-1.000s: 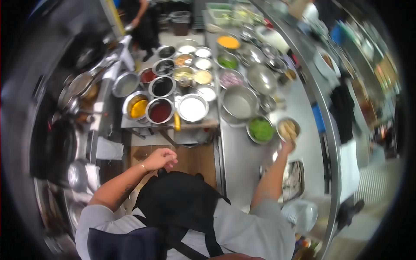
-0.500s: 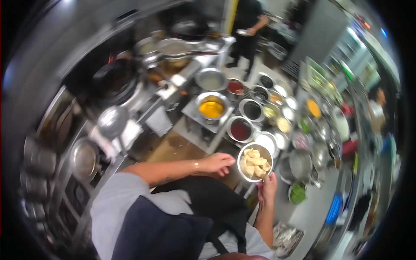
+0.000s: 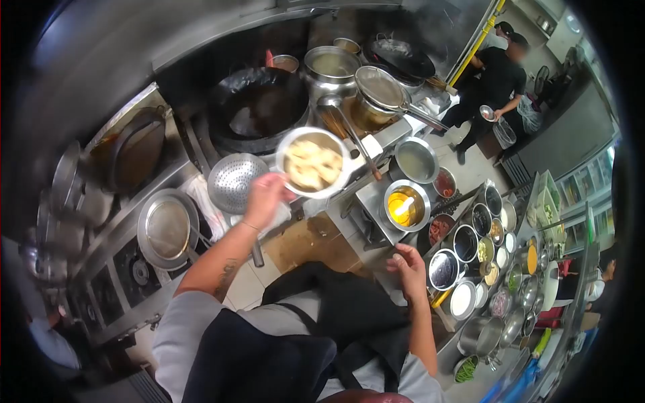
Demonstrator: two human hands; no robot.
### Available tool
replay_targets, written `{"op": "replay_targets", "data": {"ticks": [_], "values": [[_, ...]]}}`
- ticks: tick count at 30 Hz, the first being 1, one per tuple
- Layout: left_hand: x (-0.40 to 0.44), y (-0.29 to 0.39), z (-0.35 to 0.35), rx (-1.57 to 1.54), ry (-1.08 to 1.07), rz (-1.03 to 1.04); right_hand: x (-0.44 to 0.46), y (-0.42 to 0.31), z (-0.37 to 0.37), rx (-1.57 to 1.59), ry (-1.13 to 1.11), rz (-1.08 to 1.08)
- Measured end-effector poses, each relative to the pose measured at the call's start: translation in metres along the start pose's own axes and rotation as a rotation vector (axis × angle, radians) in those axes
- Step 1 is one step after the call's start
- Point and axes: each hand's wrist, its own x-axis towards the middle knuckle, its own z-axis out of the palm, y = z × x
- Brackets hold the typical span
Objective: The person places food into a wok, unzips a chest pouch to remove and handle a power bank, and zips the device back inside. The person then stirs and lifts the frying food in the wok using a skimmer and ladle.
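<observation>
Left of centre, a round metal bowl (image 3: 318, 194) filled with pale food pieces (image 3: 311, 163), blurred beyond identification, is held out by the left hand (image 3: 267, 199), whose fingers are closed on the near left part of the rim. The right hand (image 3: 408, 270) is half open, its fingers loosely bent, with nothing visible in its grasp; it lies near a metal pot (image 3: 423, 204) of orange-yellow liquid. Beyond the bowl: a large black wok (image 3: 238, 101) and, to the right, a long-handled ladle (image 3: 356, 140). Left of the bowl: a perforated skimmer (image 3: 232, 185) and, farther out, a round mesh strainer (image 3: 168, 232). Upper right, background: a person in black (image 3: 500, 80), holding a small bowl (image 3: 487, 113)
</observation>
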Motion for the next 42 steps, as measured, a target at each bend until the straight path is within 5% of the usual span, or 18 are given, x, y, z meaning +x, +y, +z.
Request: {"op": "replay_targets", "data": {"ticks": [5,11,13,16,21,22,23,24,25,27,28,30,31,33,34,36,37,42], "values": [[0.128,0.048,-0.091,0.134,0.376,0.202,0.011,0.027,-0.009,-0.051,0.149,0.128],[0.276,0.025,-0.139,0.512,0.504,0.176,-0.016,0.064,-0.027,-0.086,0.296,0.212],[0.324,0.006,-0.142,1.536,0.652,0.44,-0.028,0.085,-0.04,-0.102,0.33,0.227],[0.308,0.05,-0.112,1.689,0.499,0.454,-0.048,0.097,-0.05,-0.101,0.421,0.238],[0.383,0.09,-0.19,1.898,0.77,0.652,-0.103,0.08,-0.054,-0.351,0.639,0.181],[0.409,0.1,-0.232,2.603,0.795,0.911,-0.115,0.096,-0.059,-0.403,0.674,0.136],[0.378,0.13,-0.205,2.595,0.687,0.854,-0.126,0.107,-0.061,-0.459,0.704,0.091],[0.372,0.137,-0.188,2.238,0.792,0.728,-0.138,0.111,-0.059,-0.436,0.782,0.099],[0.346,0.136,-0.154,1.953,0.707,0.88,-0.148,0.114,-0.056,-0.363,0.787,0.118],[0.296,0.107,-0.062,0.658,0.392,0.574,-0.164,0.129,-0.054,-0.293,0.796,0.112],[0.318,0.068,-0.048,0.822,0.183,0.699,-0.17,0.139,-0.052,-0.296,0.809,0.097],[0.199,0.034,0.094,0.18,-0.132,0.315,-0.186,0.144,-0.054,-0.367,0.746,0.066],[0.161,0.003,0.138,0.203,-0.331,0.162,-0.197,0.144,-0.056,-0.347,0.79,0.075],[0.069,-0.06,0.221,0.775,-0.748,0.357,-0.221,0.128,-0.059,-0.42,0.612,0.159],[0.022,-0.11,0.257,0.19,-0.733,-0.181,-0.233,0.134,-0.06,-0.401,0.632,0.16],[-0.097,-0.132,0.317,0.776,-1.427,0.264,-0.256,0.145,-0.069,-0.472,0.597,0.158],[-0.135,-0.178,0.336,0.353,-1.259,-0.557,-0.27,0.151,-0.07,-0.458,0.61,0.158],[-0.338,-0.28,0.416,0.531,-1.73,-0.939,-0.358,0.196,-0.07,-0.294,0.91,0.125]]}}
